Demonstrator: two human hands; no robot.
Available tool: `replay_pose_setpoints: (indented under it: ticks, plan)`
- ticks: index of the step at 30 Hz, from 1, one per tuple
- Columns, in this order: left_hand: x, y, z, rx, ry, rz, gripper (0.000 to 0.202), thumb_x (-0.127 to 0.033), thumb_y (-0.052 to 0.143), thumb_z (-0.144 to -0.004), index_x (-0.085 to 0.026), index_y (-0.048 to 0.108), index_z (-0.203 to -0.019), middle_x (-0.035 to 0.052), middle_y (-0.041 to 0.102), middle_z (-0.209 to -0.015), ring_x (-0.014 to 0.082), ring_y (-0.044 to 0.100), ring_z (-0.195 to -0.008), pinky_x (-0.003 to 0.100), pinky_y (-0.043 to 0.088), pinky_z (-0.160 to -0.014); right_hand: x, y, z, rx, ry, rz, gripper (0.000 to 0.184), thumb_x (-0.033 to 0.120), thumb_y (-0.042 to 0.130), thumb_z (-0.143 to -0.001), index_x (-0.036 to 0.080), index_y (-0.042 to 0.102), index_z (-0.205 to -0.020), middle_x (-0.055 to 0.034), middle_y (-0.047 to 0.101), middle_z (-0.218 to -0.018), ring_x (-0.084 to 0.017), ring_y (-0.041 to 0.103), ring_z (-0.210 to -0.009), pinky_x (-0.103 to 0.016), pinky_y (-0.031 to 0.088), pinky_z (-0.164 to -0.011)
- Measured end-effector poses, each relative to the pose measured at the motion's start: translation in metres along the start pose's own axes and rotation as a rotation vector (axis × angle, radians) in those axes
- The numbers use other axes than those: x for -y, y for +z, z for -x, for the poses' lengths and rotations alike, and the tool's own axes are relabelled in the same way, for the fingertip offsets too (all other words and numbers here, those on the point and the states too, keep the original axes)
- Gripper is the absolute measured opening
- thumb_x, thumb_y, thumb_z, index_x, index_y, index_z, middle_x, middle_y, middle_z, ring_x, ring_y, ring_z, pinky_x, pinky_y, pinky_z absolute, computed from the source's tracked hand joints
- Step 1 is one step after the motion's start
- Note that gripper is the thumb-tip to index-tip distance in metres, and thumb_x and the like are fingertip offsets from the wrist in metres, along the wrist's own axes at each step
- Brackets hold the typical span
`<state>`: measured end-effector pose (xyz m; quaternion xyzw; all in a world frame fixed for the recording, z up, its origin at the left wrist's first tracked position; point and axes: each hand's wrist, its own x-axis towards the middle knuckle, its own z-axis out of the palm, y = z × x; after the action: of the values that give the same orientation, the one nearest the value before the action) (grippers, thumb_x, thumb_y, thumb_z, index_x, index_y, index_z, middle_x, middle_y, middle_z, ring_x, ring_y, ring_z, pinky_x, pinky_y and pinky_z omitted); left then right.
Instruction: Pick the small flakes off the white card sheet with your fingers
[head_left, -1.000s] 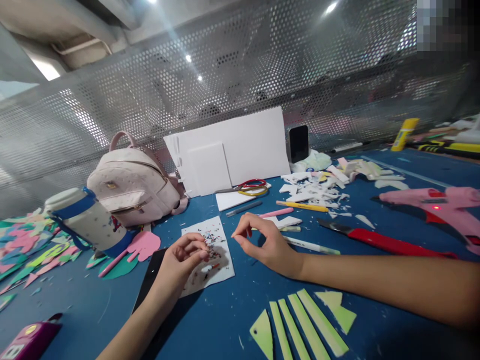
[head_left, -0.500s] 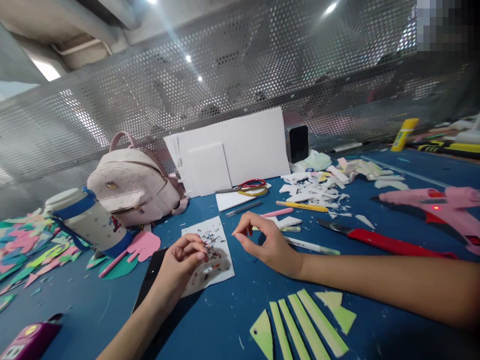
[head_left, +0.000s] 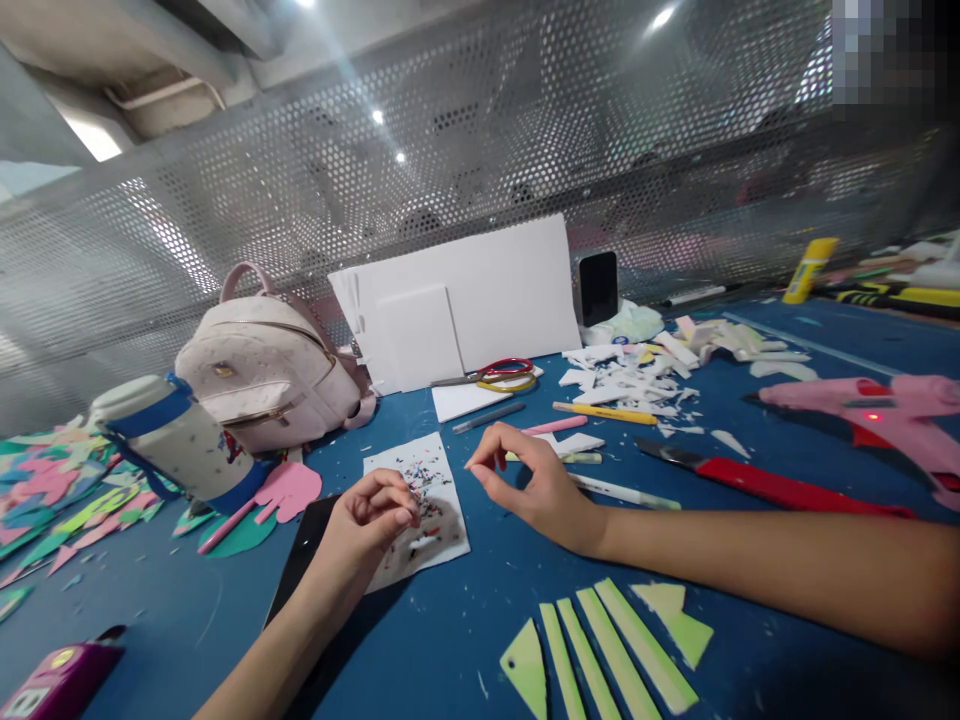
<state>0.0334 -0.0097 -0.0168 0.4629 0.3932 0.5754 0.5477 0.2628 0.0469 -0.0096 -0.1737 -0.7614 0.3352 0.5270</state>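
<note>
A small white card [head_left: 424, 470] strewn with tiny coloured specks lies on the blue table [head_left: 187, 610]. My left hand [head_left: 367, 530] rests on the card's near part, fingers curled and pinched together; anything between them is too small to see. My right hand [head_left: 529, 480] hovers just right of the card with thumb and forefinger pinched and the other fingers spread. A black sheet [head_left: 300, 560] lies under my left wrist.
A pink backpack [head_left: 266, 365] and a lying bottle [head_left: 169, 435] sit at the left among coloured cut-outs [head_left: 67, 495]. White boards [head_left: 465, 300] lean at the back. Pens [head_left: 604, 412], a red cutter [head_left: 750, 482] and a pink glue gun [head_left: 877, 410] lie right. Green strips [head_left: 607, 650] lie near.
Both hands stay almost still. The fingers of my left hand have curled slightly lower onto the card.
</note>
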Motion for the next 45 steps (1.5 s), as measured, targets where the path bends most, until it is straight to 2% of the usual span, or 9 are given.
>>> replay_pose_setpoints:
  ticks: [20, 25, 45]
  plan:
    - [-0.0021, 0.0022, 0.0006, -0.014, -0.015, 0.022, 0.027, -0.018, 0.087, -0.064, -0.016, 0.066, -0.081, -0.0009, 0.067, -0.065, 0.0099, 0.062, -0.061, 0.019, 0.05, -0.062, -0.0015, -0.0002, 0.0008, 0.008, 0.007, 0.006, 0.009, 0.02, 0.054, -0.093, 0.02, 0.057, -0.084, -0.0008, 0.054, -0.079, -0.014, 0.048, -0.071, -0.028, 0.04, -0.066]
    - [-0.0038, 0.0035, 0.0006, -0.023, -0.02, 0.052, 0.032, -0.022, 0.09, -0.06, -0.016, 0.066, -0.08, -0.0011, 0.067, -0.063, 0.0097, 0.063, -0.059, 0.017, 0.05, -0.06, -0.0014, 0.0006, 0.0003, 0.011, 0.005, 0.001, 0.009, 0.019, 0.054, -0.093, 0.02, 0.057, -0.084, -0.0009, 0.054, -0.079, -0.014, 0.049, -0.071, -0.028, 0.04, -0.066]
    - [-0.0024, -0.0029, -0.0008, -0.059, 0.011, 0.096, 0.026, -0.024, 0.088, -0.065, -0.018, 0.068, -0.082, -0.0007, 0.066, -0.069, 0.0098, 0.063, -0.064, 0.017, 0.054, -0.063, 0.0018, 0.0001, -0.0024, 0.093, 0.002, 0.073, 0.009, 0.017, 0.055, -0.091, 0.02, 0.056, -0.082, -0.0004, 0.054, -0.077, -0.014, 0.051, -0.07, -0.027, 0.042, -0.064]
